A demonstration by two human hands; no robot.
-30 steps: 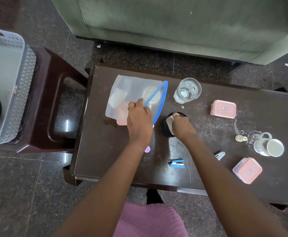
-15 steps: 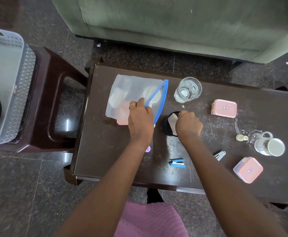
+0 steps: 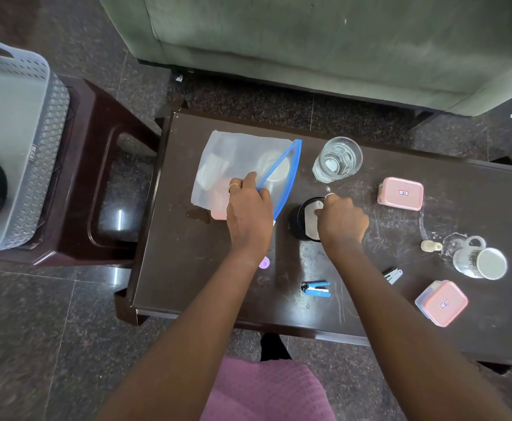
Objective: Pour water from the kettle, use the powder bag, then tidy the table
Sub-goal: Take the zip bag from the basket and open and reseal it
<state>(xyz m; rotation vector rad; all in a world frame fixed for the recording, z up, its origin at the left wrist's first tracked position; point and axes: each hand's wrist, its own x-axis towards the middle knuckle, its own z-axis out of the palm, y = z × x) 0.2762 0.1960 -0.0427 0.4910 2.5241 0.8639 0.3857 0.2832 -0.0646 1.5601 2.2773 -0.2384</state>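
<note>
Right hand [image 3: 341, 221] lifted out of black cup [image 3: 302, 218], now at its right rim, grip pinching something small and white. Left hand [image 3: 248, 212] left of cup, grip pinching powder bag [image 3: 242, 156] mouth open on counter [image 3: 188, 268], probably for scooping.

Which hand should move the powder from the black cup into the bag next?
Right. The right hand already sits at the black cup, while the left hand pinches the bag mouth open beside it.
</note>
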